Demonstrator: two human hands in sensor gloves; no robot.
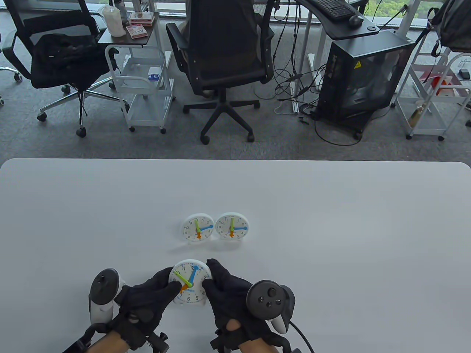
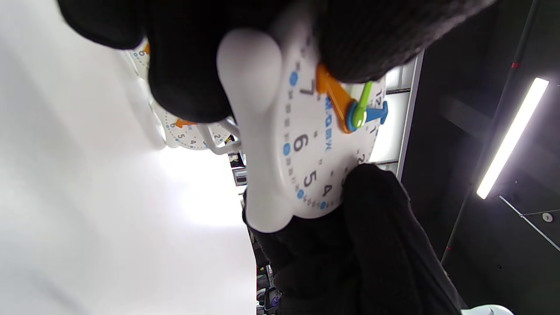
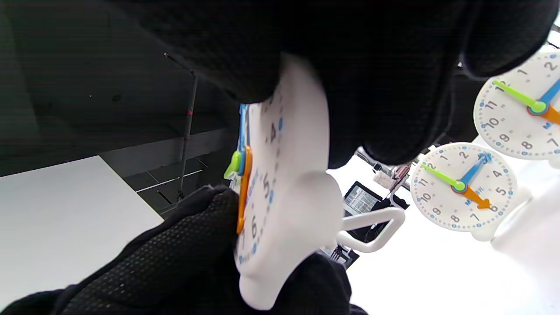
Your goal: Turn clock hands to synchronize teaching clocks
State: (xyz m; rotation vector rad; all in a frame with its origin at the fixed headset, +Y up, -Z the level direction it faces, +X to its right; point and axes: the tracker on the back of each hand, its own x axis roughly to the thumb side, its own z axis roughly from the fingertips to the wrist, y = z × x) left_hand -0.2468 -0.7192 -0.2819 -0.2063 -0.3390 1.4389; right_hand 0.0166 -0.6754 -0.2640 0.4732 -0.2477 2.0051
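A white teaching clock [image 1: 190,282] with green, blue and orange hands stands near the table's front edge. My left hand [image 1: 154,294] holds its left side, with a finger over the orange hand [image 2: 334,97] near the 7. My right hand [image 1: 224,288] grips its right rim. It shows close up in the left wrist view [image 2: 306,144] and edge-on in the right wrist view [image 3: 280,183]. Two more teaching clocks stand side by side farther back, the left one [image 1: 198,228] and the right one [image 1: 232,226]. Each has its green hand near 12, blue near 3 and orange near 6.
The white table [image 1: 331,228] is bare around the clocks. Beyond its far edge are office chairs [image 1: 224,55], a wheeled cart [image 1: 143,81] and a computer tower [image 1: 360,77].
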